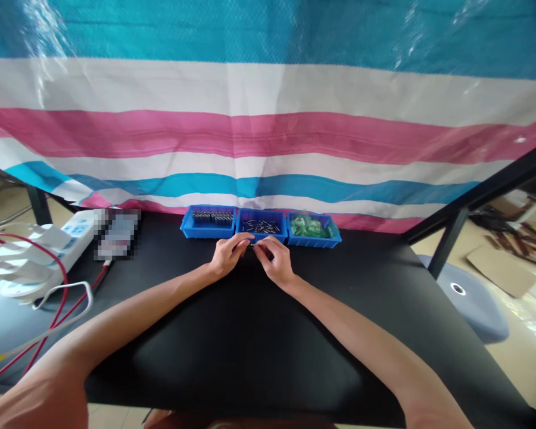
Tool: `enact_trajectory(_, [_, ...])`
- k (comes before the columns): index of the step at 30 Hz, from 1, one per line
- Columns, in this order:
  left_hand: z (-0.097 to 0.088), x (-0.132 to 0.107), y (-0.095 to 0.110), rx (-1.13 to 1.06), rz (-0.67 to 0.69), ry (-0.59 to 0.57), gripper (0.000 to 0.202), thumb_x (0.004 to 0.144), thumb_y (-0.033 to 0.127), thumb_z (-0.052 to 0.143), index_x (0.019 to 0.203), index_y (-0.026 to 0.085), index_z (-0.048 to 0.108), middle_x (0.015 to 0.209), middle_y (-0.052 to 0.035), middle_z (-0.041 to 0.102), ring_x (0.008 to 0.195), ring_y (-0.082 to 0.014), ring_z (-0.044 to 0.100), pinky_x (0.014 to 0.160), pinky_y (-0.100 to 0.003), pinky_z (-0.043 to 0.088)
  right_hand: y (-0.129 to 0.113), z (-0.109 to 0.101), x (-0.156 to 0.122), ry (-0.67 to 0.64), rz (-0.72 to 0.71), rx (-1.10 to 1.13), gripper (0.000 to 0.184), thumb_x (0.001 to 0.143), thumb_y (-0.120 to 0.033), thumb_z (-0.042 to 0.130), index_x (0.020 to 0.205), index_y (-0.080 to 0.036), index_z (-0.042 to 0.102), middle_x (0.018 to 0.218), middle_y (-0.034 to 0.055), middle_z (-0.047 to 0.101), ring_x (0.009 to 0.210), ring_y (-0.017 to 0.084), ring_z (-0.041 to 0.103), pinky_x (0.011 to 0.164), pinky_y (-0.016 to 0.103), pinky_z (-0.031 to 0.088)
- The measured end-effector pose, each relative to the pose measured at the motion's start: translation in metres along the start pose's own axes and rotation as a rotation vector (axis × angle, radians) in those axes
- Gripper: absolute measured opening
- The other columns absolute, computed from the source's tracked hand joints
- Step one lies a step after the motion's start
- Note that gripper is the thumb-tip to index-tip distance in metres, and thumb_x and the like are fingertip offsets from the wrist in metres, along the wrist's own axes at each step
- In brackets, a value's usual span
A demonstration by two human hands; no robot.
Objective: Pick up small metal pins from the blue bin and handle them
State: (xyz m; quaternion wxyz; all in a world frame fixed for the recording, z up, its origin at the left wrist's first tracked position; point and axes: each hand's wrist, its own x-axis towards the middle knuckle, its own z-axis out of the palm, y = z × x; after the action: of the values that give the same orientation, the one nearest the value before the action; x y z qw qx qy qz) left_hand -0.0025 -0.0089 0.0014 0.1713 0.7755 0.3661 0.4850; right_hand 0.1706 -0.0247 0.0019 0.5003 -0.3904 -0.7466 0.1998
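Note:
My left hand and my right hand meet at the front of the middle blue bin, fingertips pinched close together. Between them shows a sliver of a small, thin piece, too small to name. Loose small dark metal pins lie scattered in the middle bin. To the left, another blue bin has rows of dark metal cylinders. Green plastic-looking pieces fill the blue bin on the right.
A white power strip with plugs and red and white cables sits at the left of the black table. Beside it lies a blurred-out phone-like device. A striped sheet hangs behind the bins. A grey stool stands at right.

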Motion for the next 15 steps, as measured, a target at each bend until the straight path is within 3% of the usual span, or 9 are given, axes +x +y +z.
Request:
enact_trajectory(4, [0.0001, 0.0010, 0.0001, 0.011, -0.018, -0.005, 0.024, 0.092, 0.030, 0.049, 0.108, 0.017, 0.061, 0.059, 0.0034, 0.059, 0.049, -0.0065, 0.053, 0.056, -0.016, 0.044, -0.0033, -0.0018, -0.0007, 0.016, -0.030, 0.039, 0.012, 0.090, -0.022, 0.051, 0.082, -0.019, 0.059, 0.079, 0.0040, 0.056, 0.068, 0.015, 0.054, 0.062, 0.027, 0.046])
enact_trajectory(8, [0.0011, 0.0047, 0.0015, 0.060, -0.016, 0.017, 0.019, 0.088, 0.033, 0.057, 0.094, 0.017, 0.066, 0.078, -0.0017, 0.068, 0.060, -0.0089, 0.059, 0.063, -0.019, 0.047, -0.0051, -0.0039, -0.0012, 0.080, -0.045, 0.046, 0.015, 0.091, -0.020, 0.049, 0.079, -0.019, 0.057, 0.077, 0.0037, 0.056, 0.073, 0.016, 0.055, 0.069, 0.030, 0.046])
enact_trajectory(15, [-0.0001, 0.0071, 0.0042, 0.097, -0.048, 0.055, 0.018, 0.085, 0.034, 0.060, 0.084, 0.017, 0.067, 0.073, -0.0007, 0.066, 0.056, -0.0084, 0.052, 0.059, -0.020, 0.044, -0.0045, -0.0039, -0.0017, 0.114, -0.032, 0.056, 0.016, 0.091, -0.021, 0.048, 0.080, -0.019, 0.058, 0.079, 0.0045, 0.057, 0.074, 0.017, 0.056, 0.072, 0.030, 0.047])
